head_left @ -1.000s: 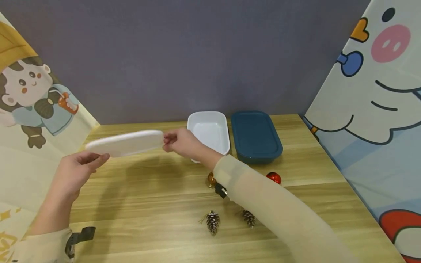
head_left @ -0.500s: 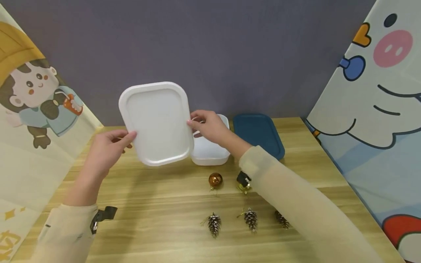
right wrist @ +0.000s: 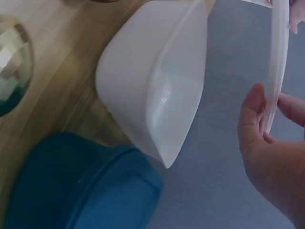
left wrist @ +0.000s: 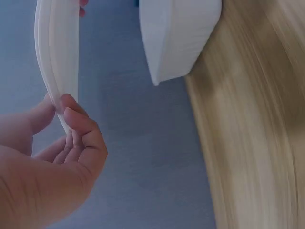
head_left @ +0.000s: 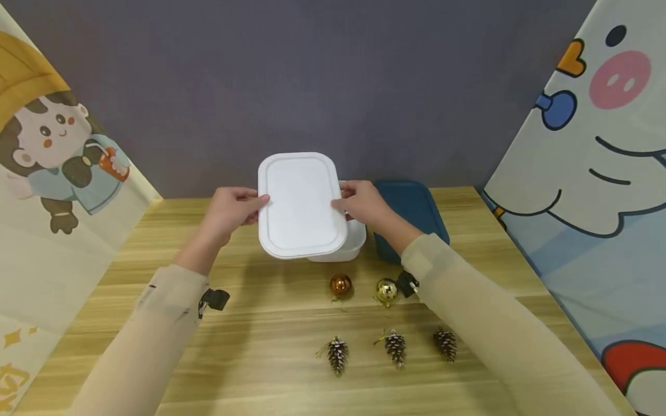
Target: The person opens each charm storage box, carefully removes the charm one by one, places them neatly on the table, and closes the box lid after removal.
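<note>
Between my two hands is a white rectangular lid, raised off the table and partly in front of the white container. My left hand pinches its left edge between thumb and fingers. On the opposite edge, my right hand pinches it the same way. The right wrist view shows the white container uncovered, with the lid apart from it. In the left wrist view, the thumb and curled fingers of my left hand grip the lid's rim.
A dark blue lidded container stands right of the white one. Nearer me lie a copper bauble and a gold bauble. Three pinecones, the left, middle and right, form a row in front. A grey wall rises behind.
The lid has swung up from a nearly edge-on pose, turned its other face toward me, and moved right toward the white container. Both hands have kept their hold and moved right with it.
</note>
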The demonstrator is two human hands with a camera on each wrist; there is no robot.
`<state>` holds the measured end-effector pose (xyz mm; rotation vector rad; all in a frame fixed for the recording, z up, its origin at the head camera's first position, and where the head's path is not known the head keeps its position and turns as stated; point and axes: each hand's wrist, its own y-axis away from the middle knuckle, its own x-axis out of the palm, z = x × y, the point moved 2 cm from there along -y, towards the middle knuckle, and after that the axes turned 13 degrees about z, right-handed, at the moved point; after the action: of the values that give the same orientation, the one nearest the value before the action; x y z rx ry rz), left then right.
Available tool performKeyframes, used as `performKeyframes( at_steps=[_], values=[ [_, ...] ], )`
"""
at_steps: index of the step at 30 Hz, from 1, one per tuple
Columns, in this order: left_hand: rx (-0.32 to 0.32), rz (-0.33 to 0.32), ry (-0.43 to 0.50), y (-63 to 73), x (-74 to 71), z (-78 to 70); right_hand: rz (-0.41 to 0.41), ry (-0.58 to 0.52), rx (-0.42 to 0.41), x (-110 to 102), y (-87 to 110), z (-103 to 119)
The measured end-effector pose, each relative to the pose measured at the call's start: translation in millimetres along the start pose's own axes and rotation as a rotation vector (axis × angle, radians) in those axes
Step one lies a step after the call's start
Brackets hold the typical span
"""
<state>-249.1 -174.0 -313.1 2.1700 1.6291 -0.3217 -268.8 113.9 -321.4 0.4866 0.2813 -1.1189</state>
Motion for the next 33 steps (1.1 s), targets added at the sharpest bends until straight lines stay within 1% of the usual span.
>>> performKeyframes(
  at_steps=[4, 8, 10, 14, 17, 24, 28, 33],
  values=[
    [-0.028, 0.032, 0.053, -15.9, 12.7, 0.4, -0.025, 0.029, 0.031, -5.5, 1.9, -9.2],
    [-0.048, 0.05, 0.076, -32.4, 28.9, 4.7, -0.054, 0.119, 0.051, -10.8, 3.8, -15.7],
    [-0.05, 0.043, 0.07, -40.4, 36.8, 8.3, -0.061, 0.169, 0.057, -12.6, 3.5, -18.3],
    [-0.038, 0.021, 0.016, -52.2, 50.9, 16.5, -0.044, 0.254, 0.064, -13.7, 0.7, -25.2],
    [-0.034, 0.013, -0.055, -57.2, 60.1, 20.6, -0.034, 0.305, 0.073, -13.5, -0.6, -30.5],
    [-0.03, 0.003, -0.189, -62.4, 75.7, 20.2, 0.004, 0.321, 0.11, -13.1, -2.1, -42.2],
    [-0.018, -0.002, -0.244, -66.0, 80.7, 19.9, 0.032, 0.313, 0.119, -12.7, -2.9, -45.7],
    [-0.014, -0.012, -0.263, -71.4, 83.3, 21.5, 0.065, 0.295, 0.135, -11.7, -7.4, -49.6]
  ],
)
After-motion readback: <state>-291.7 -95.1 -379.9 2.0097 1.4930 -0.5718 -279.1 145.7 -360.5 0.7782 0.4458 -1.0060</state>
